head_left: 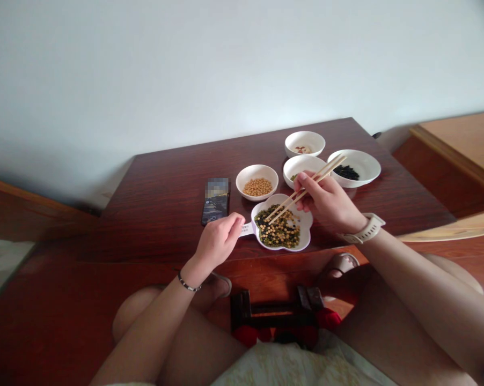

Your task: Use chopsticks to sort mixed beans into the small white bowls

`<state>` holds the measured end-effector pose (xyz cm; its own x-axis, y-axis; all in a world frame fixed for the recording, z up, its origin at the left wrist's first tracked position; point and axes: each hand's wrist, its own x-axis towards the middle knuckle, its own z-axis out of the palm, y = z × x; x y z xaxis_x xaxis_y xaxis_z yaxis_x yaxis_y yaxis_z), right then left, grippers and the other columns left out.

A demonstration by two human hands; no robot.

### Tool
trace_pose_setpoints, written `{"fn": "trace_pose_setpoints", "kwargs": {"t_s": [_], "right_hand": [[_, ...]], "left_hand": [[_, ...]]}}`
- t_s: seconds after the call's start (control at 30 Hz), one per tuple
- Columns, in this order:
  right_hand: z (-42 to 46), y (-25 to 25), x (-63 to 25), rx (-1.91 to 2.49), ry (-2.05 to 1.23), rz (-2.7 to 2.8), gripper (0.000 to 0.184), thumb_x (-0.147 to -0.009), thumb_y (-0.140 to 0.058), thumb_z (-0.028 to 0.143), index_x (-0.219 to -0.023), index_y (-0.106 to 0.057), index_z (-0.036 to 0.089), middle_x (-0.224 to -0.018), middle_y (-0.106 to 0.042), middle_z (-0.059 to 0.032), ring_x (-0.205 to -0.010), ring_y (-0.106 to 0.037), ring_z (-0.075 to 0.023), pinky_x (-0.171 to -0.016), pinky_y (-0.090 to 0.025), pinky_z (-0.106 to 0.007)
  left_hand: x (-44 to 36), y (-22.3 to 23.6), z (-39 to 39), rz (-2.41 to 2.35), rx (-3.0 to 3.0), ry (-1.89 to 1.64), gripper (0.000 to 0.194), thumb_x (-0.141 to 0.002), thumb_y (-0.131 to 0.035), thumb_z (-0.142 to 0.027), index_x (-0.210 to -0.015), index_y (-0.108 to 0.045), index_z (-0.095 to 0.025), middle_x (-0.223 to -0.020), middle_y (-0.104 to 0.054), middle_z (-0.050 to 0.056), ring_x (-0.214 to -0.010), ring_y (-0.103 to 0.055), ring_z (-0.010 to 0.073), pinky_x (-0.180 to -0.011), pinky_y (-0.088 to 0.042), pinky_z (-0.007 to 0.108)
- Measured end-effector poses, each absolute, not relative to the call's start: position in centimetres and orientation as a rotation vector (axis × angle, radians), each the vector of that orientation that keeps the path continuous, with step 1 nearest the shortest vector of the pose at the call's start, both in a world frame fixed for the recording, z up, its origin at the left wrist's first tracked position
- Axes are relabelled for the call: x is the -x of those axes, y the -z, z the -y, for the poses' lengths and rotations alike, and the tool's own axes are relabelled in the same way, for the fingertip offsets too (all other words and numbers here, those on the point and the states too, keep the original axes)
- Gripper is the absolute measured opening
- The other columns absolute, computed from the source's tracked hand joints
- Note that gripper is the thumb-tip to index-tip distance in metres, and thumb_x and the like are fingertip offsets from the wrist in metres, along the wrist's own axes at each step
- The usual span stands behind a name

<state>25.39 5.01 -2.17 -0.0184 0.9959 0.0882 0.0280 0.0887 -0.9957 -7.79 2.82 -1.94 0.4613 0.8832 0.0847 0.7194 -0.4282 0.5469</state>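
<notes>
My right hand [326, 201] grips a pair of wooden chopsticks [306, 188], their tips down in a white flower-shaped dish [304, 241] full of mixed yellow, green and dark beans. My left hand [221, 238] is closed on the dish's small handle [247, 229] at its left side. Behind the dish stand a white bowl of yellow beans [257, 182], a white bowl [302, 166] partly hidden by my right hand, a bowl with a few reddish beans [305, 143], and a wide bowl of black beans [357, 167].
A dark phone [215, 201] lies on the dark wooden table [165, 198] left of the bowls. A pale wall rises behind the table. A light wooden platform [463, 139] sits at the right. My knees and a small stool [278, 316] are below the table edge.
</notes>
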Motion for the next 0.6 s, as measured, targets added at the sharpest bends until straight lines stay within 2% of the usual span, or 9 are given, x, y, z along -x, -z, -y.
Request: {"fn": "trace_pose_setpoints", "kwargs": {"t_s": [0.13, 0.23, 0.37, 0.6], "right_hand": [[-5.24, 2.46, -25.08, 1.169, -1.115, 1.318, 0.078, -0.108, -0.083, 0.105, -0.093, -0.076, 0.028, -0.068, -0.077, -0.0056, -0.056, -0.067, -0.0207, -0.053, -0.053, -0.035], [-5.30, 2.48, -24.88, 1.166, -1.074, 1.322, 0.079, -0.109, -0.081, 0.105, -0.091, -0.074, 0.029, -0.068, -0.078, -0.0063, -0.056, -0.066, -0.0207, -0.053, -0.052, -0.035], [-5.47, 2.69, -24.91, 1.137, -1.083, 1.276, 0.079, -0.108, -0.084, 0.104, -0.089, -0.074, 0.028, -0.064, -0.075, -0.0057, -0.054, -0.061, -0.0186, -0.052, -0.047, -0.033], [-5.67, 2.98, -25.21, 1.151, -1.152, 1.219, 0.070, -0.111, -0.090, 0.094, -0.090, -0.077, 0.028, -0.064, -0.072, -0.0041, -0.054, -0.062, -0.0192, -0.050, -0.046, -0.033]], "left_hand": [[7.77, 1.96, -2.36, -1.307, -2.290, -0.466, 0.037, -0.135, -0.048, -0.042, -0.113, -0.076, -0.036, -0.108, -0.093, 0.007, -0.099, -0.089, 0.0318, -0.096, -0.067, 0.045], [7.79, 1.70, -2.42, -1.297, -2.284, -0.447, 0.034, -0.133, -0.051, -0.043, -0.115, -0.078, -0.037, -0.109, -0.095, 0.007, -0.098, -0.090, 0.0331, -0.095, -0.068, 0.046], [7.69, 1.60, -2.73, -1.268, -2.271, -0.441, 0.024, -0.129, -0.061, -0.043, -0.124, -0.084, -0.034, -0.116, -0.097, 0.009, -0.098, -0.092, 0.0333, -0.096, -0.071, 0.047], [7.80, 1.70, -2.68, -1.228, -2.270, -0.426, 0.014, -0.122, -0.075, -0.045, -0.120, -0.085, -0.037, -0.123, -0.099, 0.008, -0.108, -0.094, 0.0363, -0.101, -0.074, 0.049]]}}
